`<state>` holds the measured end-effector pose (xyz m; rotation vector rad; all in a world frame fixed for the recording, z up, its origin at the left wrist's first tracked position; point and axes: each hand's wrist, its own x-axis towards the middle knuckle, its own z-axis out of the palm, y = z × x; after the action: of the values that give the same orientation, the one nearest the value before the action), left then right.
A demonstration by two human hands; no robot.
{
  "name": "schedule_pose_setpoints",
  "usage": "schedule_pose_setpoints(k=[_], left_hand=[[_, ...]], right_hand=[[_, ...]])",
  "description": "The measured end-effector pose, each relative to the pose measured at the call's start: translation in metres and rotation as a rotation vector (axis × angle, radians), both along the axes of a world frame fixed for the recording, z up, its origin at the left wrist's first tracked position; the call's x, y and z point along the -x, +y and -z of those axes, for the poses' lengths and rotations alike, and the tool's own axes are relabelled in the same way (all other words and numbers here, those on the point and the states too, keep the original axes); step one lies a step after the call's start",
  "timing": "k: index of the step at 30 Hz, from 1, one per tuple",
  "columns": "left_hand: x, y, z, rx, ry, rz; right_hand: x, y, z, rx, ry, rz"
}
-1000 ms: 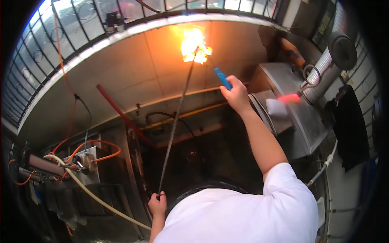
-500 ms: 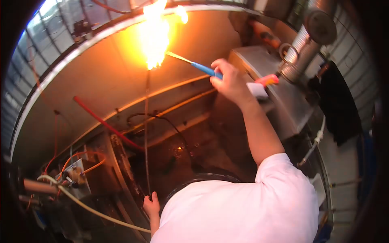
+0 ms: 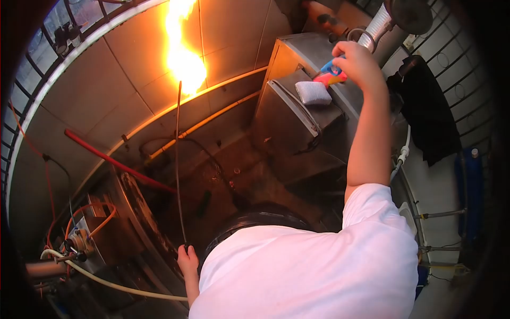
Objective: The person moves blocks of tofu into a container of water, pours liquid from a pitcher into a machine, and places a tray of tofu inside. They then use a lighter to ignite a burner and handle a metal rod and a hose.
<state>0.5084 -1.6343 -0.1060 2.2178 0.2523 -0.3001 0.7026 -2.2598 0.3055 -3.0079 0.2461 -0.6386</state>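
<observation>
My left hand (image 3: 187, 259) is low in front of me, closed round the bottom end of a long thin dark rod (image 3: 180, 165). A tall bright flame (image 3: 184, 61) burns at the rod's upper end. Reaching out at the upper right, my right hand (image 3: 359, 64) has its fingers pinched on a blue-handled tool (image 3: 330, 67), whose far end is hard to make out. Right below those fingers are a red and yellow object (image 3: 333, 79) and a white block with a mesh-like surface (image 3: 313, 93), on a metal cabinet (image 3: 303, 50).
A red pipe (image 3: 117, 159) and a yellow pipe (image 3: 223, 105) run along the curved wall. To the left are a metal box with orange hoses (image 3: 98, 228) and a pale hose (image 3: 122, 287). Black cloth (image 3: 430, 111) hangs by a ribbed metal duct (image 3: 376, 26) at right.
My right hand has drawn away from the flame to the right with the blue-handled tool, over the cabinet. The flame on the rod has shifted left in view as the camera turned.
</observation>
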Motion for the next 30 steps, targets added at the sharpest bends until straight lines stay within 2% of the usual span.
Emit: schedule_pose_setpoints(k=[1,3,4,5,7,8,9,11,13,14,15,16,17,18,19,20,22,23,26,28,29,30], left_hand=[[-0.001,-0.004,-0.007,-0.006,0.011,-0.003],[0.001,-0.016,-0.023,-0.172,-0.014,0.007],[0.003,-0.01,-0.012,-0.166,0.0,0.022],[0.009,-0.009,-0.006,-0.175,0.013,0.005],[0.016,-0.006,0.001,-0.123,0.021,-0.011],[0.02,-0.015,-0.006,-0.222,-0.045,-0.074],[0.023,-0.019,-0.015,-0.231,-0.032,-0.099],[0.02,-0.025,-0.039,-0.225,0.072,-0.099],[0.021,-0.024,-0.036,-0.258,0.092,-0.089],[0.021,-0.024,-0.035,-0.284,0.102,-0.05],[0.02,-0.025,-0.034,-0.288,0.11,-0.063],[0.018,-0.026,-0.033,-0.299,0.114,-0.009],[0.014,-0.028,-0.033,-0.309,0.119,0.048],[0.009,-0.031,-0.036,-0.312,0.126,0.043],[0.003,-0.036,-0.044,-0.302,0.166,0.072],[-0.004,-0.043,-0.051,-0.29,0.209,0.096],[-0.019,-0.057,-0.062,-0.299,0.272,0.093],[-0.026,-0.062,-0.065,-0.308,0.317,0.102],[-0.042,-0.066,-0.057,-0.31,0.442,0.121],[-0.049,-0.063,-0.044,-0.294,0.472,0.122],[-0.05,-0.062,-0.035,-0.281,0.489,0.125],[-0.05,-0.061,-0.025,-0.271,0.516,0.126]], right_hand=[[-0.008,-0.014,0.01,-0.006,0.011,-0.003],[-0.028,-0.038,0.031,-0.179,0.19,0.103],[-0.036,-0.044,0.04,-0.226,0.313,0.147],[-0.036,-0.05,0.051,-0.231,0.328,0.128],[-0.04,-0.055,0.07,0.106,0.06,0.015],[-0.034,-0.039,0.073,0.282,-0.081,0.06],[-0.031,-0.019,0.075,0.273,-0.074,0.033],[-0.03,0.052,0.075,0.294,-0.543,-0.098],[-0.027,0.134,0.115,-0.32,-0.418,-0.269],[-0.02,0.179,0.134,-0.505,-0.269,-0.361],[-0.024,0.201,0.177,-0.535,-0.114,-0.649],[-0.022,0.228,0.235,-0.525,0.151,-0.833],[-0.008,0.263,0.263,-0.429,0.692,-0.822],[0.01,0.286,0.312,-0.561,0.889,-0.907],[0.022,0.312,0.331,-0.426,1.128,-1.04],[0.038,0.333,0.377,-0.547,1.206,-1.06],[0.064,0.365,0.409,-0.608,1.319,-1.177],[0.077,0.374,0.425,-0.716,1.348,-1.199],[0.09,0.387,0.434,-0.72,1.433,-1.125],[0.095,0.385,0.441,-0.963,1.599,-0.843],[0.098,0.385,0.449,-0.97,1.624,-0.831],[0.103,0.385,0.457,-1.089,1.628,-0.746]])
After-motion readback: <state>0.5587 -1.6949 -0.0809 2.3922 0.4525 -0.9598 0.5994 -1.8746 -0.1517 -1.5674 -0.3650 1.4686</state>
